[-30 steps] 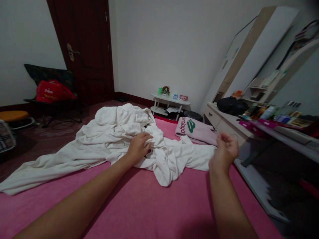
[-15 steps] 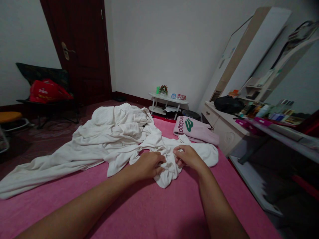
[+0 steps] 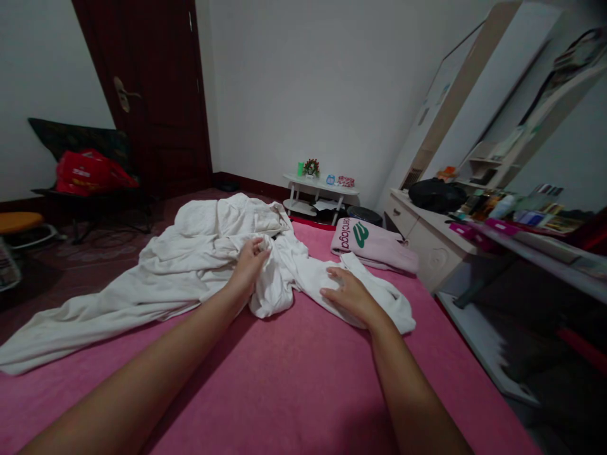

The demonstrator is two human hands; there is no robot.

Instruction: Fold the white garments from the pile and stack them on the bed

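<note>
A white long-sleeved garment (image 3: 199,253) lies rumpled across the pink bed cover (image 3: 284,379). One sleeve stretches to the near left, and another part reaches out to the right. My left hand (image 3: 249,268) is closed on a bunched fold near the garment's middle, which hangs down in a loose pouch beside the fingers. Over the right-hand part, my right hand (image 3: 351,294) has its thumb and fingers apart; whether it touches the cloth I cannot tell. Behind it lies a folded pink garment (image 3: 379,246) with dark lettering and a green print.
A low white table (image 3: 322,183) with small items stands by the far wall. To the right is a dresser (image 3: 422,234) holding a black bag (image 3: 436,196) and several bottles. A red bag (image 3: 90,172) rests on a folding chair at the left, near an orange stool (image 3: 21,221).
My left hand has moved up and left, carrying bunched white cloth with it. My right hand has opened its fingers, and the cloth beneath it lies flatter.
</note>
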